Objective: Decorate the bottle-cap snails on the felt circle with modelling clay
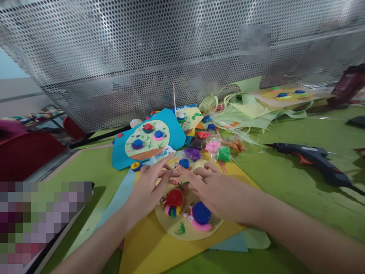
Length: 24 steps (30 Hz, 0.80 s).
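Hands [148, 184] [213, 188] nearly meet beside a blue disc [184, 163] — grip (both sides) I can't tell

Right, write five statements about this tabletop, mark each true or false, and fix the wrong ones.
1. The left hand and right hand are both over the yellow sheet. True.
2. The glue gun lies to the left of the yellow sheet. False: the glue gun lies to its right.
3. Near the hands, a blue disc sits on a pink figure. True.
4. The left hand holds the green lump. False: the green lump lies beyond the right hand.
5. The red disc is left of that blue disc. True.
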Available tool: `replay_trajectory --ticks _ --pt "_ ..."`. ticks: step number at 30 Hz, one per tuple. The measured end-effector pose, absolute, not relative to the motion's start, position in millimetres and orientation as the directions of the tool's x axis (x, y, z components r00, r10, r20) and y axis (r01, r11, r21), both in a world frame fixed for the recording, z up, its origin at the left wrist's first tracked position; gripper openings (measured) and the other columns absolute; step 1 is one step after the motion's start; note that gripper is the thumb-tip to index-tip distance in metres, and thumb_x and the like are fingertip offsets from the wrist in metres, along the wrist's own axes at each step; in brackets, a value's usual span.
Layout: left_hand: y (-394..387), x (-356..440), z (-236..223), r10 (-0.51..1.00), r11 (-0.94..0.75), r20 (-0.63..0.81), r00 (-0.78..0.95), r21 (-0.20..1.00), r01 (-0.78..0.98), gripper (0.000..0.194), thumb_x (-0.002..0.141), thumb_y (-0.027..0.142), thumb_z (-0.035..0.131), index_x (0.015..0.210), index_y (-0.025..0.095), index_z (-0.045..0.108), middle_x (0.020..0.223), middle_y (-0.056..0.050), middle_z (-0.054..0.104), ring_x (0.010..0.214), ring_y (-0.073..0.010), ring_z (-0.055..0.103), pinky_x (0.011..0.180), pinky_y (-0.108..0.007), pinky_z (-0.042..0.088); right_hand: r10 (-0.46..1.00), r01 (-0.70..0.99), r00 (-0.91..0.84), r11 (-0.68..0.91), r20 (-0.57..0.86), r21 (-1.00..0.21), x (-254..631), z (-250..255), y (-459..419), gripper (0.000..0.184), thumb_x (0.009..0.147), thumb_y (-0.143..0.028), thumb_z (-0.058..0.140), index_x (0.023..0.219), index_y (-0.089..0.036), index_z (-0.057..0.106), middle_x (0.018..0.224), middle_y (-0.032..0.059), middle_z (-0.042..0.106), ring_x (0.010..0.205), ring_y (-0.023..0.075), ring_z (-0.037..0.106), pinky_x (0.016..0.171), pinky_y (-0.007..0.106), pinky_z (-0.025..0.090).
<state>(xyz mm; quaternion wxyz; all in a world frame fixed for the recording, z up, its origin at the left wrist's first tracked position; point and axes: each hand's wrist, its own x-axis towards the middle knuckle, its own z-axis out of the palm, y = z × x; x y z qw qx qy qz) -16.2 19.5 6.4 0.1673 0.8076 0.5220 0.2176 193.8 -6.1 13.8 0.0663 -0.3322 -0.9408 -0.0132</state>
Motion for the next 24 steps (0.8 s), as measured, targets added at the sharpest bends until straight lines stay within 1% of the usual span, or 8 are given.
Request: replay_trajectory --ticks 3,5,7,11,14,17,19,24 --pt "18.0 -15.7 9.9 0.909 -0.416 0.181 0.377 0.471 0.778 0.044 0.091 0.034 0.031 0.134 0.025 0.035 0.104 -0.004 0.069 0.103 -0.0243 0.060 0.091 -0.039 0.035 0.618 0.625 -0.770 0.780 0.155 -0.006 192.6 12.9 -5.5 0.071 0.079 -0.004 0.037 0.143 0.001 0.007 0.089 0.0164 0.066 0.086 0.0273 0.054 0.079 0.043 0.038" --pt "17.3 -14.9 11.5 0.905 -0.424 0.181 0.385 0.454 0.783 0.044 0.092 0.034 0.030 0.134 0.024 0.035 0.097 -0.003 0.071 0.102 -0.0257 0.059 0.090 -0.041 0.035 0.625 0.632 -0.767 0.775 0.148 0.002 191.4 12.4 -5.2 0.072 0.080 -0.004 0.038 0.143 0.001 0.004 0.088 0.0158 0.066 0.087 0.0271 0.054 0.080 0.042 0.039" --pt "16.8 -14.1 12.4 0.902 -0.430 0.180 0.392 0.441 0.788 0.045 0.092 0.034 0.029 0.135 0.024 0.034 0.095 -0.003 0.071 0.098 -0.0262 0.060 0.088 -0.042 0.035 0.625 0.632 -0.769 0.774 0.133 0.018 189.9 12.0 -4.9 0.072 0.080 -0.005 0.039 0.143 0.001 0.005 0.089 0.0164 0.066 0.089 0.0274 0.054 0.080 0.042 0.039" --pt "16.1 -14.2 12.3 0.901 -0.434 0.182 0.394 0.426 0.794 0.045 0.093 0.035 0.027 0.136 0.024 0.032 0.097 -0.004 0.070 0.094 -0.0260 0.060 0.087 -0.042 0.033 0.625 0.637 -0.769 0.767 0.133 0.078 188.1 11.0 -3.6 0.071 0.078 -0.003 0.039 0.143 0.002 0.009 0.094 0.0195 0.065 0.093 0.0290 0.055 0.081 0.044 0.040" --pt "16.3 -15.0 10.5 0.900 -0.435 0.174 0.400 0.429 0.792 0.044 0.093 0.033 0.027 0.136 0.024 0.030 0.098 -0.003 0.070 0.095 -0.0252 0.060 0.088 -0.042 0.031 0.622 0.637 -0.769 0.764 0.143 0.105 188.4 9.3 -2.4 0.073 0.076 -0.003 0.039 0.142 0.001 0.010 0.095 0.0189 0.065 0.094 0.0290 0.055 0.082 0.044 0.040" --pt "16.7 -14.6 8.4 0.894 -0.444 0.160 0.418 0.435 0.784 0.044 0.094 0.032 0.028 0.137 0.026 0.028 0.101 -0.004 0.069 0.095 -0.0242 0.060 0.090 -0.042 0.029 0.620 0.638 -0.768 0.761 0.161 0.114 188.6 7.5 -1.4 0.074 0.075 -0.003 0.039 0.142 0.002 0.007 0.092 0.0171 0.066 0.098 0.0298 0.054 0.082 0.044 0.040" --pt "16.6 -13.8 7.8 0.891 -0.449 0.159 0.424 0.435 0.781 0.043 0.093 0.032 0.028 0.136 0.025 0.029 0.105 -0.005 0.068 0.096 -0.0246 0.059 0.091 -0.043 0.028 0.628 0.648 -0.759 0.753 0.173 0.113 188.4 7.1 -0.8 0.075 0.075 -0.002 0.039 0.142 0.001 0.007 0.094 0.0176 0.066 0.100 0.0304 0.053 0.082 0.044 0.041" --pt "15.3 -13.3 9.5 0.890 -0.453 0.184 0.416 0.437 0.777 0.044 0.094 0.034 0.027 0.136 0.025 0.028 0.107 -0.006 0.066 0.100 -0.0253 0.058 0.092 -0.042 0.028 0.644 0.668 -0.740 0.737 0.192 0.100 188.3 8.4 -0.2 0.070 0.076 -0.002 0.039 0.141 0.001 0.016 0.102 0.0212 0.064 0.100 0.0306 0.053 0.082 0.045 0.042"
